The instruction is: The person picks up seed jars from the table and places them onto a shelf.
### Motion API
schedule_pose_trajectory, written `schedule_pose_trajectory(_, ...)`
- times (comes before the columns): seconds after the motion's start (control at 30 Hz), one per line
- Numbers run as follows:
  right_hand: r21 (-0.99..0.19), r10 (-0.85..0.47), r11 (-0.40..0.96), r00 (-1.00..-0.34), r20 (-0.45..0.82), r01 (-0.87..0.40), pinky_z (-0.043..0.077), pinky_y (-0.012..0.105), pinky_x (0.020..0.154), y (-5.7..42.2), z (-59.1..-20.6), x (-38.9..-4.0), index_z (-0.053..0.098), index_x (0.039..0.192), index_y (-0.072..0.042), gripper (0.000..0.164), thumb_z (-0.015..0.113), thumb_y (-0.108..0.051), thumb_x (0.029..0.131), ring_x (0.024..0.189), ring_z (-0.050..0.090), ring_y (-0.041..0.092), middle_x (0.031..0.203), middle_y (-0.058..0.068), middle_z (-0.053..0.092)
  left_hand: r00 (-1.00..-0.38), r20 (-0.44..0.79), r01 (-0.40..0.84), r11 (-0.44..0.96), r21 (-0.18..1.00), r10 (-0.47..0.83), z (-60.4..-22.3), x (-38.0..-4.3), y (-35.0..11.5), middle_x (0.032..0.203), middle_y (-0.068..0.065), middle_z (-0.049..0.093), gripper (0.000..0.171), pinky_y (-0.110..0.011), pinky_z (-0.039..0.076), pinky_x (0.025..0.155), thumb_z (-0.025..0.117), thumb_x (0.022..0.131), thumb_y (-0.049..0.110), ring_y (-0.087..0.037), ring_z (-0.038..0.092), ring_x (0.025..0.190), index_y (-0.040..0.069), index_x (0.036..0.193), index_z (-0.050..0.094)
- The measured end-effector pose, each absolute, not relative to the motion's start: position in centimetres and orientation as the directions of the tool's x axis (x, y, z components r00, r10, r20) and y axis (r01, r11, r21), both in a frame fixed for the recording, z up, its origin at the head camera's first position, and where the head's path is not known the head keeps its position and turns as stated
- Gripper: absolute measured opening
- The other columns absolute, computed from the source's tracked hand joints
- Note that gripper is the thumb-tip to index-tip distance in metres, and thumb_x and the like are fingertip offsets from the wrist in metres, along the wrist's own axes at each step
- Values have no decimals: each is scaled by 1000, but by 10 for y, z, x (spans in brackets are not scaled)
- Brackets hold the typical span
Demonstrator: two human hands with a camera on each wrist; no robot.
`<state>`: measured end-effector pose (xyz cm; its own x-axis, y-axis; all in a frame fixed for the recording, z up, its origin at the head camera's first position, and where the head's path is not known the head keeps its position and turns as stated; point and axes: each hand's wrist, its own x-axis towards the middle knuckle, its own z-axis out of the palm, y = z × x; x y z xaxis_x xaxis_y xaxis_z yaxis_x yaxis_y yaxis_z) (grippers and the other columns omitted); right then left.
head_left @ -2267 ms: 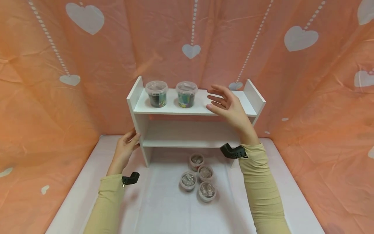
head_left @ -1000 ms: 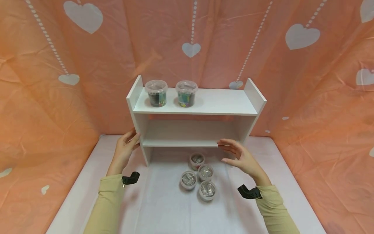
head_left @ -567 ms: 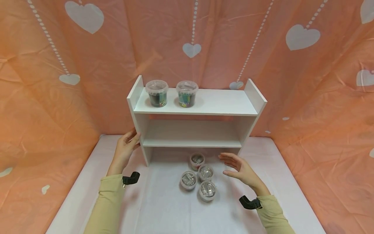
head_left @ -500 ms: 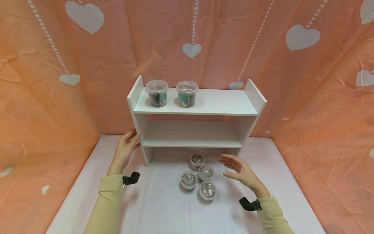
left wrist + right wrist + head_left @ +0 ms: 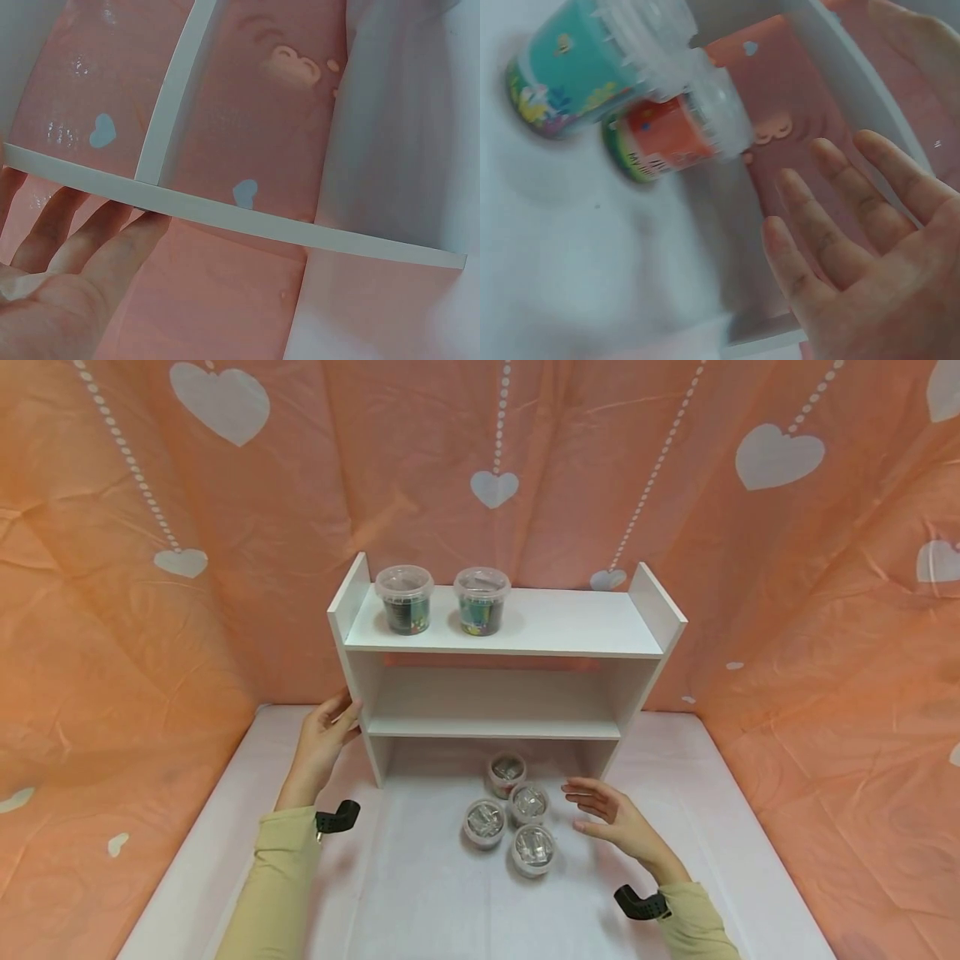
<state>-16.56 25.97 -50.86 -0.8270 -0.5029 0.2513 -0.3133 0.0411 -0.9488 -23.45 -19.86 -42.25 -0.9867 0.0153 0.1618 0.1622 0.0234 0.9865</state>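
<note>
- While a white open shelf unit of two boards between side panels [image 5: 495,727] stands on the white-covered bench [image 5: 420,893], four small round plastic tubs with clear lids [image 5: 533,847] sit grouped in front of the unit's lower opening.
- One of these, a teal printed tub [image 5: 577,67], shows from the side in the right wrist view, beside a red-orange printed tub [image 5: 664,135].
- Of the hands, the right hand [image 5: 611,814] is spread, thumb apart, before the unit's right foot, near the tubs and holding nothing.
- The left hand [image 5: 318,747], fingers extended, touches the unit's left side panel from outside.
- Two clear-lidded tubs with dark green sides [image 5: 481,614] stand upright on the unit's top board, towards its left end.
- Behind the unit hangs an orange-pink sheet with pale hearts [image 5: 420,460].
</note>
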Motion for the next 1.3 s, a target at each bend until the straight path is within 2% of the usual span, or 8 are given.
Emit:
schedule_pose_trajectory(0.23,-970,-515,40,-837,185,-239,38,49,102,258,-522,-161,38,137,11,60,68,3,86,123,41,50,134,40,37,-985,169,170,27,985,18,-423,-235,-200,147,-21,35,59,-45,40,98,55,99,26,-38,42,128,0,147,32)
schedule_pose_trajectory(0.47,-976,-558,10,-811,177,-220,45,56,91,254,-534,-158,32,135,19,62,67,4,86,120,37,58,133,42,36,-986,166,166,18,986,23,-425,-237,-200,147,-21,35,60,-43,41,98,55,98,26,-37,41,128,1,148,32)
schedule_pose_trajectory(0.83,-974,-547,77,-826,138,-213,42,48,99,247,-543,-153,40,133,15,58,70,0,85,117,44,53,131,35,45,-987,158,158,-21,987,15,-423,-237,-199,146,-22,36,57,-45,40,99,54,99,21,-38,41,128,0,147,32)
schedule_pose_trajectory(1.03,-978,-561,69,-818,127,-199,43,48,98,242,-548,-151,42,132,14,56,70,2,85,115,51,42,129,33,48,-989,148,148,-32,988,14,-420,-235,-198,146,-21,36,54,-46,39,100,53,100,19,-37,42,127,1,147,33)
schedule_pose_trajectory(1.17,-981,-567,71,-817,109,-181,44,37,99,238,-551,-150,45,131,11,54,71,1,84,116,53,35,128,30,50,-989,148,147,-32,989,14,-420,-235,-198,146,-21,36,54,-47,39,100,53,100,19,-37,41,128,1,147,34)
schedule_pose_trajectory(1.3,-982,-568,66,-816,110,-179,45,29,97,235,-555,-149,46,130,11,55,72,2,83,116,52,35,129,32,49,-988,152,151,-25,988,10,-421,-236,-198,146,-21,37,56,-46,40,100,54,99,20,-37,42,127,1,147,34)
